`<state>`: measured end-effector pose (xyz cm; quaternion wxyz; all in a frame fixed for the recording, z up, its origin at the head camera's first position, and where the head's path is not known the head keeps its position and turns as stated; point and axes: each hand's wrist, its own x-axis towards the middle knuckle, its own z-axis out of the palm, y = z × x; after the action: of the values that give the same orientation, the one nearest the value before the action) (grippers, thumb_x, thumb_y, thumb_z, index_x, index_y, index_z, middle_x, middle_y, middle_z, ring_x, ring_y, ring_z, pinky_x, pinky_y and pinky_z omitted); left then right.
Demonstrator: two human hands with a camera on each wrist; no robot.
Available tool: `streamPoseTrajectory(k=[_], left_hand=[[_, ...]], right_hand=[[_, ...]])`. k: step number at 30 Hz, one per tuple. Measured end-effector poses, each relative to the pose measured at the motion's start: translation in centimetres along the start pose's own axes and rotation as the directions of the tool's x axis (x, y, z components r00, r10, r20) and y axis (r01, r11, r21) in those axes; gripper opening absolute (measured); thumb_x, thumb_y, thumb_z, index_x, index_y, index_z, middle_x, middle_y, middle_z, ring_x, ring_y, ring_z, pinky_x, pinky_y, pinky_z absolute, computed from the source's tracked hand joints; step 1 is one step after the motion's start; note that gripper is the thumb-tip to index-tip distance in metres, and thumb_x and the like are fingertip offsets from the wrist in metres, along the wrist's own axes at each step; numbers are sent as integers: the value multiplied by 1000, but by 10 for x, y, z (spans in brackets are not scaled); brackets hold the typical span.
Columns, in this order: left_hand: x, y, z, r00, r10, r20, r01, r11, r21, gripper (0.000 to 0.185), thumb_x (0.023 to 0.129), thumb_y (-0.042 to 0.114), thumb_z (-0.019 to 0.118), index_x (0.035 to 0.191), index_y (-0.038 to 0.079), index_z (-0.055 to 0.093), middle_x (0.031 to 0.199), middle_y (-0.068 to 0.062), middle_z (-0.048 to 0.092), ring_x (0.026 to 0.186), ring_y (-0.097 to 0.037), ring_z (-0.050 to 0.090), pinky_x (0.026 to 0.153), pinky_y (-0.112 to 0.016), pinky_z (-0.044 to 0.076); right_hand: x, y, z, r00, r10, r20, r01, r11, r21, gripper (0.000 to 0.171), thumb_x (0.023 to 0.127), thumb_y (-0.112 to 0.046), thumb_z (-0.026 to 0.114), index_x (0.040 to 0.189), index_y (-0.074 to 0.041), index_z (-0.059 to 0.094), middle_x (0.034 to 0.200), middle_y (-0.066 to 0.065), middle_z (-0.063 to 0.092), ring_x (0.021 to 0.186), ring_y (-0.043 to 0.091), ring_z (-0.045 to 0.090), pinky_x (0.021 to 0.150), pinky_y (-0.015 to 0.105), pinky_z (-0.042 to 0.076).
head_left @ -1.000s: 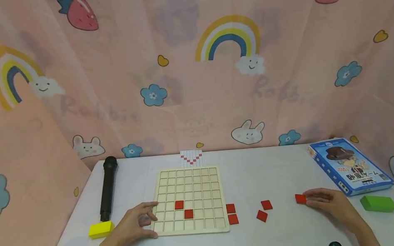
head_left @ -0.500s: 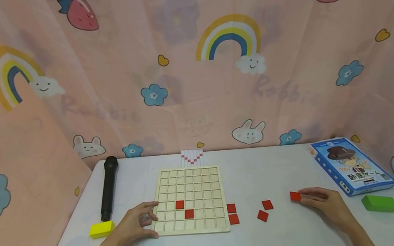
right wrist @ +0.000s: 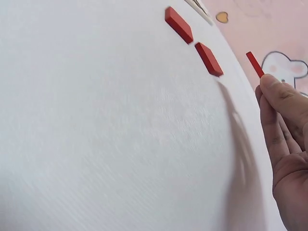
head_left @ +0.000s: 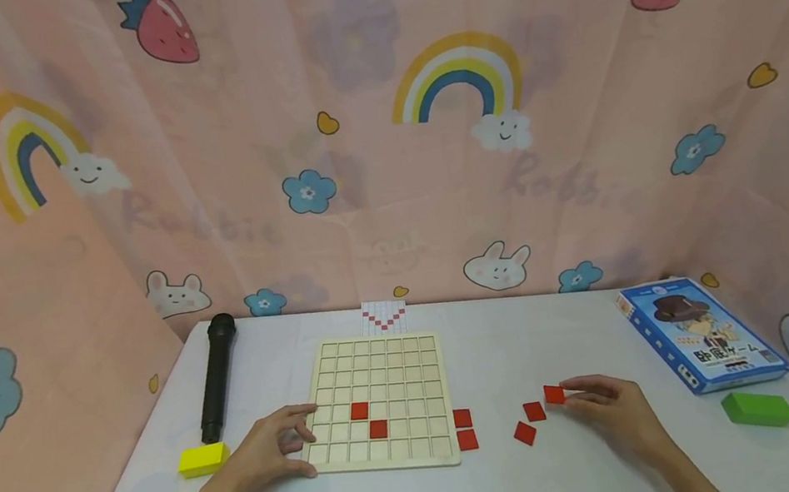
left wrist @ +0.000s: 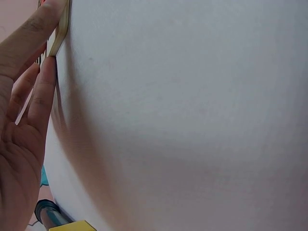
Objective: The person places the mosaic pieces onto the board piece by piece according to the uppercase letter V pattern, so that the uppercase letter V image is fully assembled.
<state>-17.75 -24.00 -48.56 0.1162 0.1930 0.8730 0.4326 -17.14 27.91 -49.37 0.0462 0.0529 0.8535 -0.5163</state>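
Note:
My right hand (head_left: 619, 416) pinches a red square tile (head_left: 554, 394) between thumb and fingertips. In the right wrist view this tile (right wrist: 255, 64) shows edge-on, raised over the white table. Just left of it lie two loose red tiles (head_left: 524, 433). A cream grid board (head_left: 416, 398) stands left of centre, with two red tiles (head_left: 378, 429) set diagonally in its cells. At the board's left edge rests my left hand (head_left: 264, 449), its thumb near the front corner and its fingers higher up. The left wrist view shows those fingers (left wrist: 43, 94) fairly straight against the board's edge.
Two more red tiles (head_left: 466, 439) lie against the board's right side. Behind it is a small pattern card (head_left: 383, 316) with a red V. A black microphone (head_left: 218, 380) and yellow block (head_left: 203, 460) are left; a blue game box (head_left: 706, 337) and green block (head_left: 758, 408) are right.
My right hand has moved left with its red tile, from near the blue box to beside the two loose tiles. The left hand has stayed at the board's edge.

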Motion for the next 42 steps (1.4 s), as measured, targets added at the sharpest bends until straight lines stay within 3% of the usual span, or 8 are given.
streamPoseTrajectory(k=[8, 14, 22, 30, 42], left_hand=[[0, 0, 0, 1000, -3, 0, 3, 1000, -3, 33, 64, 20, 88, 85, 12, 64, 143, -17, 44, 129, -46, 38, 88, -24, 55], [0, -1, 1, 1000, 4, -1, -4, 1000, -2, 33, 64, 21, 88, 85, 13, 64, 142, -17, 45, 129, -46, 39, 88, -24, 55], [-2, 2, 2, 1000, -20, -5, 20, 1000, 0, 35, 63, 20, 89, 84, 12, 63, 142, -17, 44, 130, -47, 38, 87, -24, 55], [-1, 3, -1, 1000, -22, -7, 22, 1000, 0, 33, 64, 22, 88, 85, 14, 63, 143, -15, 44, 131, -44, 38, 89, -24, 55], [-1, 2, -1, 1000, -5, -3, 5, 1000, 12, 33, 65, 23, 88, 85, 14, 64, 142, -16, 45, 130, -45, 38, 88, -25, 55]], right_hand=[[1, -19, 31, 1000, 1, 23, -4, 995, 103, 37, 86, -15, 72, 120, -3, 64, 118, 16, 65, 98, 23, 68, 85, 28, 57], [4, -32, 49, 999, -13, 31, 9, 993, 114, 33, 85, -13, 73, 116, -4, 66, 114, 14, 67, 96, 22, 68, 84, 27, 58], [9, -46, 80, 993, -74, 88, 55, 977, 205, 30, 85, -7, 71, 114, -1, 65, 111, 15, 68, 95, 23, 68, 79, 23, 58], [22, -59, 104, 984, -152, 90, 129, 967, 219, 29, 81, -4, 74, 110, -3, 68, 108, 13, 69, 94, 22, 69, 84, 25, 57], [29, -79, 137, 981, -155, 118, 121, 958, 258, 27, 84, -6, 73, 110, 0, 66, 107, 14, 69, 93, 25, 69, 81, 28, 59]])
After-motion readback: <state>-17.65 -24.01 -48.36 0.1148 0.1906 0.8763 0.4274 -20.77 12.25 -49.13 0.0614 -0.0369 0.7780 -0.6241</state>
